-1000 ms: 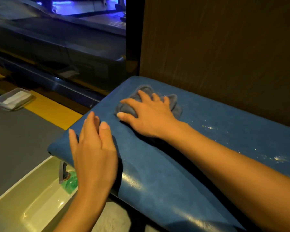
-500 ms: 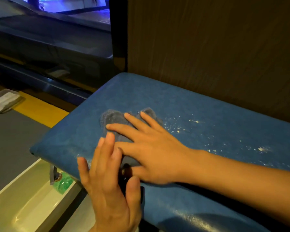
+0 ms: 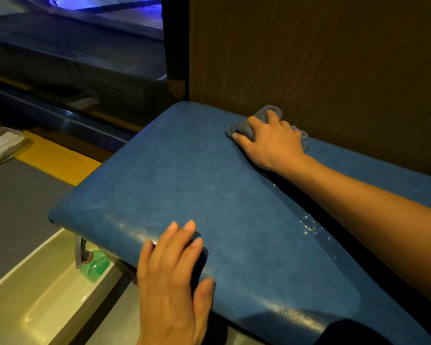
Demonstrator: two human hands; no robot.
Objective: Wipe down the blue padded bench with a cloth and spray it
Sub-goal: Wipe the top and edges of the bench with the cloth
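Note:
The blue padded bench (image 3: pixel 184 175) fills the middle of the head view, running from lower left to the right edge. My right hand (image 3: pixel 271 143) presses a crumpled grey cloth (image 3: pixel 246 127) flat on the bench's far edge, against the brown wall panel. My left hand (image 3: pixel 174 275) rests palm down on the bench's near front edge, fingers spread, holding nothing. White specks (image 3: pixel 311 226) lie on the bench beside my right forearm. A green spray bottle (image 3: pixel 95 266) with a grey trigger lies in a tray under the bench's left corner, partly hidden by the bench.
A pale rectangular tray (image 3: pixel 28 295) sits on the floor at lower left. A clear plastic container (image 3: pixel 3 144) lies on the grey floor at far left, by a yellow floor stripe (image 3: pixel 57 160). A brown wood-grain wall (image 3: pixel 321 58) backs the bench. Dark equipment stands at upper left.
My right hand slid the cloth from the bench's near left part to the far edge by the wall. My left hand shifted onto the front edge and lies flat.

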